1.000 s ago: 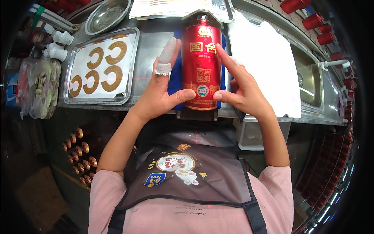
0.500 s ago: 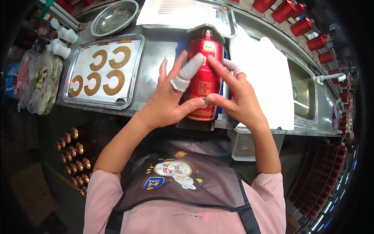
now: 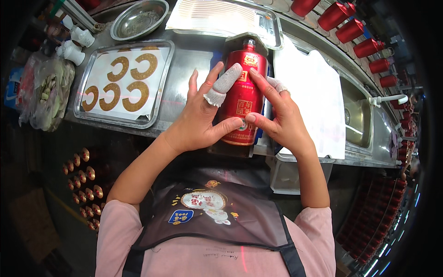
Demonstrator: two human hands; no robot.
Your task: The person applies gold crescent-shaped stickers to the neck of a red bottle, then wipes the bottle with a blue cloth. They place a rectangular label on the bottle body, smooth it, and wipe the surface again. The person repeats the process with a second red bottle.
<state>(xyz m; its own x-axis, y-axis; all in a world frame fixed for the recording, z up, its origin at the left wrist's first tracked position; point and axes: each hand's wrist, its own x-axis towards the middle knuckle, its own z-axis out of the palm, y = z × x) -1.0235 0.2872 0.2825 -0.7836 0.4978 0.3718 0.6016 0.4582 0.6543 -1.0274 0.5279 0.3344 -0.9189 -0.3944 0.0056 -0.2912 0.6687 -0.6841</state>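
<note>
In they've come — my left hand (image 3: 196, 117) and right hand (image 3: 281, 117), out at the sides a second ago, now have their index fingers over the face of the red bottle (image 3: 244, 97). It's right in front of me at the near edge of the steel counter (image 3: 182, 76), neck pointing to the far side; I can't make out how far it tilts. My two hands are apart, fingers spread, neither wrapped around the glass: thumb tips side by side low on the front, index tips up near the shoulder. On the left index sits a pale finger cover (image 3: 226, 83), its tip apparently resting on the red surface, though the contact itself is hard to make out. To do this well, I'd say, I want light, matched pressure from both sides, thumbs steady as anchors, so nothing skews or rolls — and the covered finger, likely less sensitive, deserves extra care. Off to the left, a metal tray (image 3: 162, 85) carries gold C-shaped pieces (image 3: 145, 96) on white paper; to the right, a white sheet (image 3: 307, 101) spreads toward the sink (image 3: 357, 127).
</note>
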